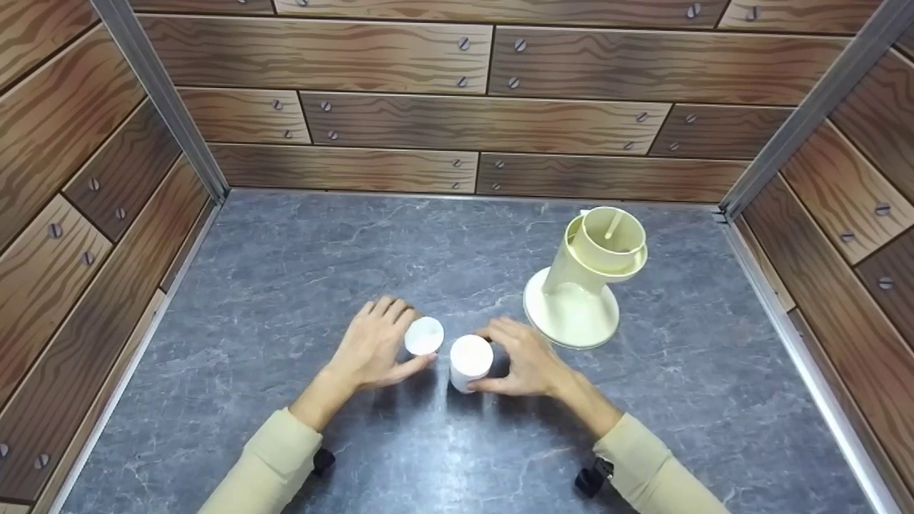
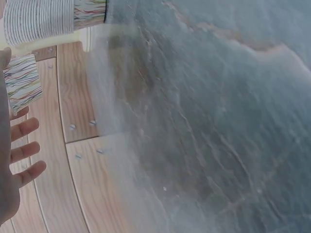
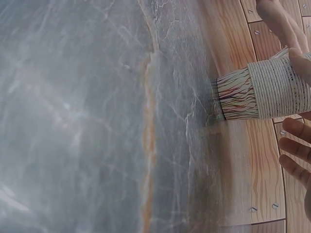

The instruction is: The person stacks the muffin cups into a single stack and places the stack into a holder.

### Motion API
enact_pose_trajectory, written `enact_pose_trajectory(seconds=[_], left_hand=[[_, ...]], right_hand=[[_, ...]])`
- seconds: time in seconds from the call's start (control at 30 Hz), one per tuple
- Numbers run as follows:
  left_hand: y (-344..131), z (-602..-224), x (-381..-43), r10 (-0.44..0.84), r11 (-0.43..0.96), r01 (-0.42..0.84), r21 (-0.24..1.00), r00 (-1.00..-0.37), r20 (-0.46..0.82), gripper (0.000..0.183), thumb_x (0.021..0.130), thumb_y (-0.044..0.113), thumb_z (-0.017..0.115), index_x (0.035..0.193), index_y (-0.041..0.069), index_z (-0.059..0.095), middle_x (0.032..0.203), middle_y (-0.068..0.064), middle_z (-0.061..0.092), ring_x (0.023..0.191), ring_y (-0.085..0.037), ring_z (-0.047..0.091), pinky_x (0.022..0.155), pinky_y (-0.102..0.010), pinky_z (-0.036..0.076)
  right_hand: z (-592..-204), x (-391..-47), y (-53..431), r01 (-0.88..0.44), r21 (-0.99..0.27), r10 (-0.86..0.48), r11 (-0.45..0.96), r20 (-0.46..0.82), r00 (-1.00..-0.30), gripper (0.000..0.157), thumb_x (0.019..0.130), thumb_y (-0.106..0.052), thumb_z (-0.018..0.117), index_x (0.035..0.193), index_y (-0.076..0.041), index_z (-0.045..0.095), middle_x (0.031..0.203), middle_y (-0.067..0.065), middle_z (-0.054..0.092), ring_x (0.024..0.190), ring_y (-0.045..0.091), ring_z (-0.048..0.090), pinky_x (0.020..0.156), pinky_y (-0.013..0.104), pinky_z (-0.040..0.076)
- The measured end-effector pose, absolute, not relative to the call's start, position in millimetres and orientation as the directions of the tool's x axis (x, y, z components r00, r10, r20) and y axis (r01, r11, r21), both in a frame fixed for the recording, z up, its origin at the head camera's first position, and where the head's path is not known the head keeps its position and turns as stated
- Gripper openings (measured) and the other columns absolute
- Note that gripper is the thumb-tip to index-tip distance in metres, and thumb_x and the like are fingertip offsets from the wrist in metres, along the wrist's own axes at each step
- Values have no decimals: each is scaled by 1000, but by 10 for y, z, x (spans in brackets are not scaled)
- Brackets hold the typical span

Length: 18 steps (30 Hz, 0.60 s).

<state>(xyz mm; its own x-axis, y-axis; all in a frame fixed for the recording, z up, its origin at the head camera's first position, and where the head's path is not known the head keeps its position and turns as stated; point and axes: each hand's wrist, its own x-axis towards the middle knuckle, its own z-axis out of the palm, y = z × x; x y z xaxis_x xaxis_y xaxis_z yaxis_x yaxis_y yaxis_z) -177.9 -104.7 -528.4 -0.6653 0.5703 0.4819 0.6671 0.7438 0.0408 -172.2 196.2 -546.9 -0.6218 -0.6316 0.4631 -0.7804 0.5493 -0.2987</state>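
Observation:
A small white paper cup (image 1: 424, 335) is held by my left hand (image 1: 373, 348) between thumb and fingers, above the table. Its side (image 2: 23, 82), in the left wrist view, has wavy coloured lines. Just right of it stands a stack of nested paper cups (image 1: 470, 357), upright with the mouth up. My right hand (image 1: 527, 357) grips the stack from the right, thumb in front and fingers behind. In the right wrist view the stacked rims (image 3: 279, 90) form white rings above the lowest cup's patterned side (image 3: 238, 96).
Behind my right hand, a pale yellow plastic stand (image 1: 577, 314) has a round base and a leaning tube with an open cylinder (image 1: 610, 235) at its top. The grey marbled table (image 1: 343, 243) is enclosed by wood-pattern walls (image 1: 400, 121) at the back and sides.

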Motion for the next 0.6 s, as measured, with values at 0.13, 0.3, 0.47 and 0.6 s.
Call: enact_pose_trajectory(seconds=[0.13,0.3,0.47,0.6], left_hand=[[-1011,-5234,-1754,574,734,678,34,-646,503,60,88,67,69,120,16,67,115,-5,69,107,-25,65,90,-43,58],[-969,-5157,-1733,574,723,690,31,-625,529,61,89,69,66,119,16,68,115,-3,71,107,-23,66,90,-40,58],[-925,-5083,-1708,577,701,712,25,-589,566,60,88,69,67,116,16,69,113,-3,70,107,-23,66,88,-39,57],[-892,-5025,-1686,578,684,729,28,-565,589,59,87,68,69,115,16,69,114,-3,70,108,-23,65,89,-38,57]], right_hand=[[-5466,-1721,1957,-782,-296,-631,548,467,-619,69,75,-67,84,118,-14,71,102,-2,72,94,14,66,81,30,57],[-5472,-1726,1954,-783,-287,-631,553,470,-618,69,75,-68,84,118,-15,72,102,-3,72,93,14,66,81,30,57],[-5482,-1725,1950,-791,-290,-631,538,483,-607,68,74,-65,87,117,-14,72,100,-3,72,92,13,66,80,29,57],[-5486,-1733,1940,-797,-280,-633,535,492,-598,68,73,-64,87,116,-14,72,98,-3,71,90,13,65,77,28,56]])
